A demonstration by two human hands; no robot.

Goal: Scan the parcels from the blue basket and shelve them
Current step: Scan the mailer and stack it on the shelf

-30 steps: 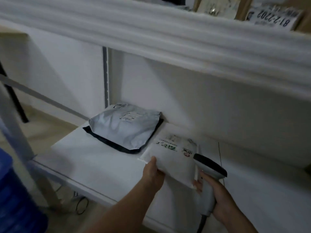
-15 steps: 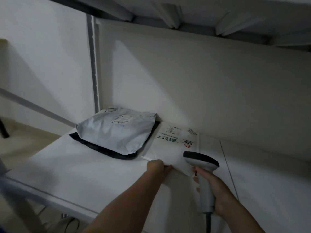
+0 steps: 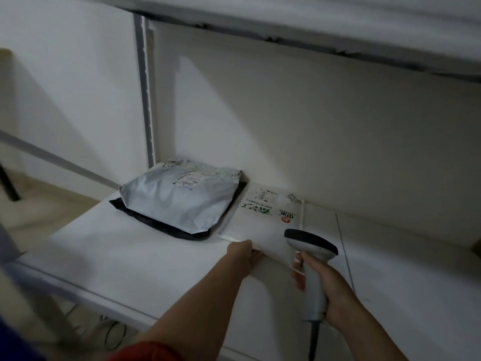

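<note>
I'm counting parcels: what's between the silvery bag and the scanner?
Between silvery bag and scanner: a white envelope on the shelf, its near edge held by the left hand; the head view shows it.

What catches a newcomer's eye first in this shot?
The left hand pinches the near edge of a flat white parcel on the shelf, centre; the right hand grips a grey scanner beside it. At back left, a puffy grey parcel lies on a black parcel.
</note>
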